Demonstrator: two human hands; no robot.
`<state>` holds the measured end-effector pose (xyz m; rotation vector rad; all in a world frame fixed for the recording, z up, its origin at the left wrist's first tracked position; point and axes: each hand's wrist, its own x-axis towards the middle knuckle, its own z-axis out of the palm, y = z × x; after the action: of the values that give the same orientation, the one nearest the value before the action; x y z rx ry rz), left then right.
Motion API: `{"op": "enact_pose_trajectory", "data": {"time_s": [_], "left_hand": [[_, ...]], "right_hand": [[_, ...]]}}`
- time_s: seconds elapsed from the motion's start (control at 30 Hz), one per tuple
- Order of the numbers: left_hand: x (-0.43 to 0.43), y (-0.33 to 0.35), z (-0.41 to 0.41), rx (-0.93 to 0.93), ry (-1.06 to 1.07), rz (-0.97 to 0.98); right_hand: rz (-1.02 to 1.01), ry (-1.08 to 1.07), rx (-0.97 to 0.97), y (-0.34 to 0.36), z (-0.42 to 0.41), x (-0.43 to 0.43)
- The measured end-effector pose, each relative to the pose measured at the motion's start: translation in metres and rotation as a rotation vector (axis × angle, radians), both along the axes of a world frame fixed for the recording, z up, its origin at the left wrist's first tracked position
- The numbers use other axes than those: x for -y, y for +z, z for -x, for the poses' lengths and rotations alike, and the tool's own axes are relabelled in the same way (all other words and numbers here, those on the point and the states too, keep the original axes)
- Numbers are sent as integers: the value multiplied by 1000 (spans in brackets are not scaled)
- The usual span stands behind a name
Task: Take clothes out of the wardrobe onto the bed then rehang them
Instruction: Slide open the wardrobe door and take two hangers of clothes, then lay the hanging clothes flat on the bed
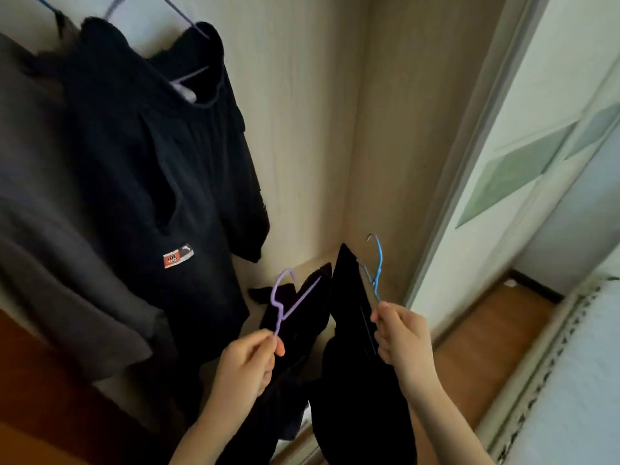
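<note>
— Two hands up, each with a hanger. Which grips what?
— The left hand [250,360] pinches the neck of a purple hanger [285,300], fingers curled round the wire. The right hand [401,337] pinches a blue hanger [375,266] likewise.
— And the clothes?
— A dark garment [295,333] hangs below the left grip and a black garment [349,380] below the right. Above the left grip, farther in, a black shirt [151,162] hangs in the wardrobe [302,129], with a grey top [50,246] left of it. The door [553,95] stands right of the right grip.
</note>
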<state>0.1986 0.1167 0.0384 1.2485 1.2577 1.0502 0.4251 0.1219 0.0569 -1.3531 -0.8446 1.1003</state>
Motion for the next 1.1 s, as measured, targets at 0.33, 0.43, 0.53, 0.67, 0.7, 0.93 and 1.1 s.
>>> {"op": "enact_pose_trajectory", "data": {"time_s": [0.33,0.43,0.53,0.67,0.7,0.93,1.1], "left_hand": [[104,-29,94,13,-444,7],[135,-24,129,-9,-615,-50],[169,-15,160,-24,-735,-97],[218,-7,188,-15,-895,-148],[231,-7,193,-16,-938,-166],[343,-20,218,-7,-1258,-156],[465,-43,224,-40,-1448,-39]], "right_hand": [[-1,-446,78,-52,132,193],[40,-591,50,-57,188,258],[64,-692,119,-49,241,327],[77,-842,62,-45,305,416],[79,-880,40,-46,319,439],[112,-1201,65,-79,409,610],[153,-1472,24,-90,492,737]]}}
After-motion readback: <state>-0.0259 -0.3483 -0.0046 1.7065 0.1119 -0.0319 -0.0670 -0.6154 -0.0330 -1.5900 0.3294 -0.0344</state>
